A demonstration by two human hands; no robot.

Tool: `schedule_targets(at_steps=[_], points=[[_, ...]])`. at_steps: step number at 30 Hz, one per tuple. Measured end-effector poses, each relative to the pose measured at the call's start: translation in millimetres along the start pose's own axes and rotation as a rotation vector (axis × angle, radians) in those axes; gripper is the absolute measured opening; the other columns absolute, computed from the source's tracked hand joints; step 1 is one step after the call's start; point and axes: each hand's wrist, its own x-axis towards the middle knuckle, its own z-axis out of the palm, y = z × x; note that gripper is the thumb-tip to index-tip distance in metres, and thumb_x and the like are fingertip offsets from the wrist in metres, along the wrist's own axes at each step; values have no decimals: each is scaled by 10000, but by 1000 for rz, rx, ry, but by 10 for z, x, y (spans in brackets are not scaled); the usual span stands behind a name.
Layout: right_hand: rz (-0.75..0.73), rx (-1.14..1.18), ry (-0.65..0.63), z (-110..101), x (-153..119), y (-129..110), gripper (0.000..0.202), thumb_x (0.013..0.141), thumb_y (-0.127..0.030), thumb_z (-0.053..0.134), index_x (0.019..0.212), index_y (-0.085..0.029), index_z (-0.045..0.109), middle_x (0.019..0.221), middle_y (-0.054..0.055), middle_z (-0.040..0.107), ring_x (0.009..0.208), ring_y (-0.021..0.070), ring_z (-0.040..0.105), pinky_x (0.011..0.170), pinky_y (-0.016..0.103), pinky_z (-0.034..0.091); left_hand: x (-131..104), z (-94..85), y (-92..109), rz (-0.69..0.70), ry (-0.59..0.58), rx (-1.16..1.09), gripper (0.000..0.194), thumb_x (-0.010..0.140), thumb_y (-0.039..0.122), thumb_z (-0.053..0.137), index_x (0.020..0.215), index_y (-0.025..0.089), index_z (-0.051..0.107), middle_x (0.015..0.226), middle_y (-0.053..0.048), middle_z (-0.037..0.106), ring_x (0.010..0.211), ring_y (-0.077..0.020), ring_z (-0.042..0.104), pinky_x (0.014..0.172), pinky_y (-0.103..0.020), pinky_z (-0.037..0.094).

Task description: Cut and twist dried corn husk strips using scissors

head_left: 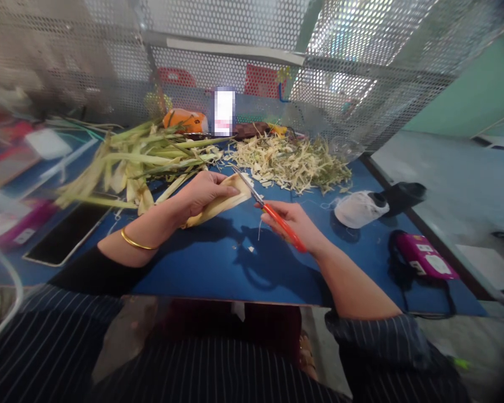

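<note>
My left hand point(208, 193) grips a pale yellow strip that looks like a dried plant husk point(218, 207), thumb pressed on top. In my right hand point(292, 218) is a pair of scissors point(283, 226) with red-orange handles. Their metal blades point up and left and meet the husk's right end. Just beyond, a heap of thin pale trimmings point(289, 162) lies on the blue table point(218, 268). Long green and yellow stalks or leaves point(138, 162) are piled behind my left hand. A few tiny scraps lie below the scissors.
On the right stand a white thread spool point(359, 210), a dark cylinder point(405, 198) and a magenta device point(426, 254) with a dark cable. A perforated metal screen point(227, 61) rises behind. An orange packet point(185, 120) and a lit, blurred screen point(224, 112) are at the back. A dark panel point(69, 232) lies left.
</note>
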Motion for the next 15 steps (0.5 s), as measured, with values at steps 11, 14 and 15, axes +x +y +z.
schedule_targets(at_steps=[11,14,15], points=[[-13,-135,96,42,8,20,386,770,-498,649,933,-148,657,586,-58,411,510,64,323,485,236,267,19,-27,-11,-11,-20,-14,167,637,256,740,743,154,660,601,12,635,473,-91,544,453,-204,418],[-2,-134,114,66,12,21,429,775,-519,632,995,-152,660,547,-63,399,494,74,342,488,241,294,11,-12,-3,-17,-27,-32,153,635,254,742,724,160,661,598,6,637,467,-96,545,453,-211,423],[2,-146,119,66,17,23,436,778,-527,623,1001,-154,661,543,-59,409,493,80,356,493,245,308,8,-7,1,-18,-28,-38,148,632,254,745,713,162,660,597,5,637,463,-97,545,451,-213,423]])
